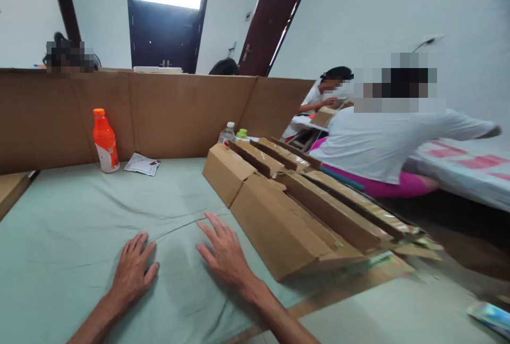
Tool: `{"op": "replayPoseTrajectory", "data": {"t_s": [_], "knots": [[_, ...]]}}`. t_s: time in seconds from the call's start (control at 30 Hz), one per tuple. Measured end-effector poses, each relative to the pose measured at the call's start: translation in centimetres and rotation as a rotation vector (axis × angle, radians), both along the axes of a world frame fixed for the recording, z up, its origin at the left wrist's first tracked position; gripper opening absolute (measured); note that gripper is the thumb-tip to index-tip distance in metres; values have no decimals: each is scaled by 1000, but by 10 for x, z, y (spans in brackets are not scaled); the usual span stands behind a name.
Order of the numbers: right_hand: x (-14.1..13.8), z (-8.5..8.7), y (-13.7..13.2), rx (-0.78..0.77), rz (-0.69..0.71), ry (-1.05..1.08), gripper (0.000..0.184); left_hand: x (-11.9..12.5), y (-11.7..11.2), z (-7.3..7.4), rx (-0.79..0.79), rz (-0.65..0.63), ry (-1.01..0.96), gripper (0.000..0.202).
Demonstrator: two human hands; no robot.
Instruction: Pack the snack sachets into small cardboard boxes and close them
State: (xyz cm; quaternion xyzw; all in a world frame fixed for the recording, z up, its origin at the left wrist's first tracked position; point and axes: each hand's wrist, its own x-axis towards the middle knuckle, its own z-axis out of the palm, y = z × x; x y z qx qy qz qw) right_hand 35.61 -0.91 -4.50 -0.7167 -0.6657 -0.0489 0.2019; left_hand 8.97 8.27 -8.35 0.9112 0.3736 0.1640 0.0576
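green cloth [67, 248] lies beneath left fingers [147, 251], loosely parted, and right fingers [207, 231], spread wide.

cloth [67, 221]: pale green; cardboard [279, 221]: brown; bottle [105, 139]: orange, white; sheet [464, 159]: white, pink patches

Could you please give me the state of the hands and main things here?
Left hand: open, empty
Right hand: open, fingers spread, empty
Cloth: creased
Cardboard compartments: open-topped
Orange bottle: upright, capped
White packet: lying flat
Clear bottle: capped, partly hidden
Dark double door: shut
Maroon door: apparently ajar
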Motion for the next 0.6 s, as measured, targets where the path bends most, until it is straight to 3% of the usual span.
{"op": "replayPoseTrajectory", "data": {"t_s": [0.1,0.17,0.33,0.6], "knots": [[-4,-10,47,-115,-22,23,60,0,0,-2,26,11,23,44],[-6,-18,63,-150,-28,26,58,0,0,-4,45,13,38,44],[-12,-34,64,-192,-65,29,55,1,5,-10,95,-1,55,42],[-9,-31,65,-194,-94,20,60,6,11,-14,152,-17,84,46]]}}
